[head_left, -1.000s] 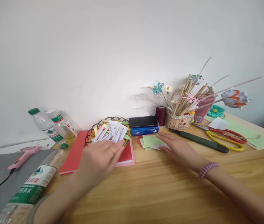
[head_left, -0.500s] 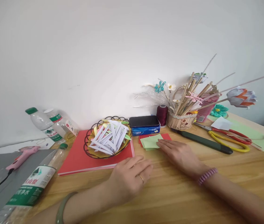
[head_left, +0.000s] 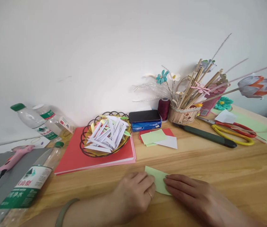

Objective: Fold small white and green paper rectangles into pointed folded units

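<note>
The wooden worktop (head_left: 195,164) runs wide under a plain white wall. On its left side lies a stack of red card sheets (head_left: 76,156), and on that stack sits a dark wire basket (head_left: 86,150) heaped with folded white paper strips (head_left: 106,135). Further left, plastic water bottles (head_left: 33,121) lie on their sides, one with a green label (head_left: 22,192) close to the near edge. At the back stands a small woven pot (head_left: 183,116) bristling with sticks and paper flowers, a maroon thread spool (head_left: 163,108) just beside it and a dark tin (head_left: 144,120) beside that. Yellow-handled scissors (head_left: 232,137) and a long dark tool (head_left: 206,136) lie to the right.

In the middle sits a small pile of red, green and white paper squares (head_left: 158,138).

Nearer the front edge, well apart from that pile, a single green paper square (head_left: 159,180) lies flat on the wood. The left hand (head_left: 133,195) (a ring on one finger) rests on its left edge with fingers loosely curled, and the right hand (head_left: 187,190) lies flat and spread, fingertips pressing the sheet's right corner. Neither hand grips anything; both press down.
</note>
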`<state>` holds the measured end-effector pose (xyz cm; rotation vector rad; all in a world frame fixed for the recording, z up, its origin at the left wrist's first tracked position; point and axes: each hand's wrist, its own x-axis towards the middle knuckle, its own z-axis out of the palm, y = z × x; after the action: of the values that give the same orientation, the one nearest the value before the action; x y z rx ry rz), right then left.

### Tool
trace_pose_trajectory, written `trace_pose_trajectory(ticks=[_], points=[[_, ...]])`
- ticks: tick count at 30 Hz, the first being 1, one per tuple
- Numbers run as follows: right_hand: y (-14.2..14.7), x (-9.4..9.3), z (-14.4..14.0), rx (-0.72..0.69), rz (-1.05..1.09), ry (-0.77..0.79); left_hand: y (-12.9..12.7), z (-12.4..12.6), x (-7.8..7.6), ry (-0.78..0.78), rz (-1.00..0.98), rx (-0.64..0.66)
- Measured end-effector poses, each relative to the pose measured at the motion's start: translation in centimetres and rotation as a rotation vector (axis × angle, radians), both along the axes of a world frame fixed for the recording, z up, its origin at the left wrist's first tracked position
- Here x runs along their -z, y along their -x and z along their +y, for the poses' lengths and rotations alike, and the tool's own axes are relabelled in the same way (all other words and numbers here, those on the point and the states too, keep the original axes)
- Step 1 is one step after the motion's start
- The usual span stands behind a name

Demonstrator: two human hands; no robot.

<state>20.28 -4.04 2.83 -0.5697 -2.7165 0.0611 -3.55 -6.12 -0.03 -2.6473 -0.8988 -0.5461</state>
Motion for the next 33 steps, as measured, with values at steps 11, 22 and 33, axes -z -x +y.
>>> trace_pose_trajectory(ticks=[11,22,33], points=[[-2.1,1.3,-1.3,0.288,0.15,0.232,-0.9,-1.1,-1.5,0.278,-0.295,0.053],[-1.7,1.5,-1.8,0.485,0.089,0.469,-1.0,-1.9,-1.0,0.7,-0.498,-0.061],[-0.8,1.8,-2.1,0.543,0.068,0.054,-1.4,-1.7,-1.5,0.845,-0.462,-0.32]])
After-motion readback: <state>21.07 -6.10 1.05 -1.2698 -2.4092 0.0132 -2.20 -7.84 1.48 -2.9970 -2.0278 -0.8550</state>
